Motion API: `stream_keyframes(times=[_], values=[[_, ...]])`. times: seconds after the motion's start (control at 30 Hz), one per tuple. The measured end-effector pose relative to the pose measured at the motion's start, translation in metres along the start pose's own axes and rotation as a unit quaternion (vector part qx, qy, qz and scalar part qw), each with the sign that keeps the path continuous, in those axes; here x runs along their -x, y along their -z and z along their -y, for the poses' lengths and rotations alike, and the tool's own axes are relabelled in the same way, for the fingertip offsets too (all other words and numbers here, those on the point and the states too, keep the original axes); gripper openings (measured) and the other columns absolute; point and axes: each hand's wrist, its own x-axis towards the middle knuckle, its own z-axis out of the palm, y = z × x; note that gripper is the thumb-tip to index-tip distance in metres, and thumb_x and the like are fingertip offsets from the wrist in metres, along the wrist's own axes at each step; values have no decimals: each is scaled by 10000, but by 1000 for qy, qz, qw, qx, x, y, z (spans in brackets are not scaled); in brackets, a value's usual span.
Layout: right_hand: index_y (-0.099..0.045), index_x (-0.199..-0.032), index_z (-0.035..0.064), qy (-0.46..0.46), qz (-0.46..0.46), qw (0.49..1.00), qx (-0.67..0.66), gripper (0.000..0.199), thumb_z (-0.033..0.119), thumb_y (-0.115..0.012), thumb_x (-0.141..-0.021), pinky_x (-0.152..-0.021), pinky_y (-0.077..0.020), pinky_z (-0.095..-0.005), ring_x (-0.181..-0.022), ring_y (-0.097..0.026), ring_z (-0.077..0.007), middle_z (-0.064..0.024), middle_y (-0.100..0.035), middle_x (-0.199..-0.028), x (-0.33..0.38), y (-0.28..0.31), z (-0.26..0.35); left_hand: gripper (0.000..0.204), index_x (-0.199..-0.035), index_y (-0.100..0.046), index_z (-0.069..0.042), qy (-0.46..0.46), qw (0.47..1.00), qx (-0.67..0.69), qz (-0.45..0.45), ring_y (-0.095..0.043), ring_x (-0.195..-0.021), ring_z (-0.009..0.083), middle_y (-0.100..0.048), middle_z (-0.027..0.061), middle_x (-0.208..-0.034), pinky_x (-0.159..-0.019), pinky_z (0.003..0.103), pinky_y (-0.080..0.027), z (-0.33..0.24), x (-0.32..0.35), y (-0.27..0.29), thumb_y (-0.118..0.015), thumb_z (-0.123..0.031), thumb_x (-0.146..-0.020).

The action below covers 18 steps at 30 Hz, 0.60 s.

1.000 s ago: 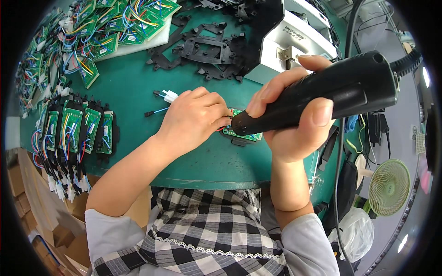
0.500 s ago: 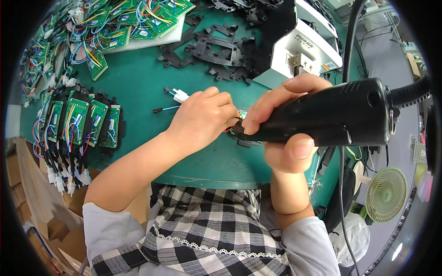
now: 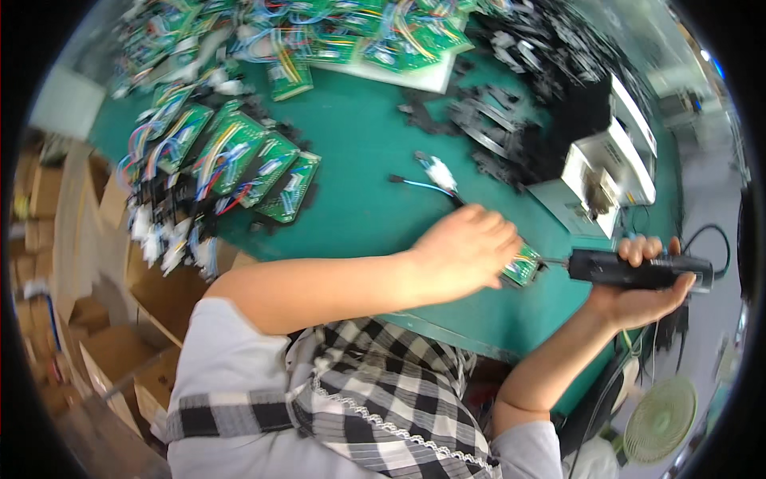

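My right hand (image 3: 638,279) is wrapped around a black electric screwdriver (image 3: 610,270), held nearly level with its thin metal bit pointing left. The bit's tip is close to the right end of a small green circuit board (image 3: 521,266); I cannot tell whether they touch. My left hand (image 3: 471,246) is closed over the board's left end, its fingers hiding that part. Beyond the hand, wires with a white connector (image 3: 438,172) and a smaller black plug lie on the green table (image 3: 359,152).
Boards on black brackets (image 3: 291,188) stand in a row at left, wires hanging over the edge. Loose wired boards (image 3: 335,48) are heaped behind. Black plastic brackets (image 3: 487,120) lie at the back, beside a white-and-black machine (image 3: 586,180). A green fan (image 3: 661,419) is at lower right.
The view has swung, so the table contents appear shifted right. My right hand and the screwdriver have drawn right, away from my left hand, uncovering the bit and more of the board.
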Motion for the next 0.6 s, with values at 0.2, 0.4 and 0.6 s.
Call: stream_keyframes(times=[0.2, 0.4, 0.6], values=[[-536, -1098, 31, -32, 24, 999, -35, 468, 462, -539, -917, -543, -372, -292, -584, -452, -168, -88, -503, -747, -1, 10, -13, 543, -1140, -597, -98, 38, 990, -79, -108, -551, -882, 173, -571, 19, -954, -692, 301, -491, -5, 16, 39, -749, -350, -682], [-526, -1073, 33, -21, -11, 999, -34, 456, 456, -561, -907, -560, -378, -291, -608, -452, -166, -82, -492, -761, -15, 34, 0, 461, -1129, -625, -64, 352, 862, -274, -240, -583, -989, 281, -635, 94, -1092, -860, 373, -467, 40, 110, 192, -781, -156, -704], [-523, -1075, 55, -18, -60, 998, -31, 471, 493, -541, -903, -543, -362, -290, -571, -458, -164, -79, -540, -713, -14, 21, -6, 386, -1125, -632, -100, 388, 755, -522, -79, -566, -1089, 281, -615, 60, -1167, -905, 390, -430, 70, 177, 187, -689, -335, -824]])
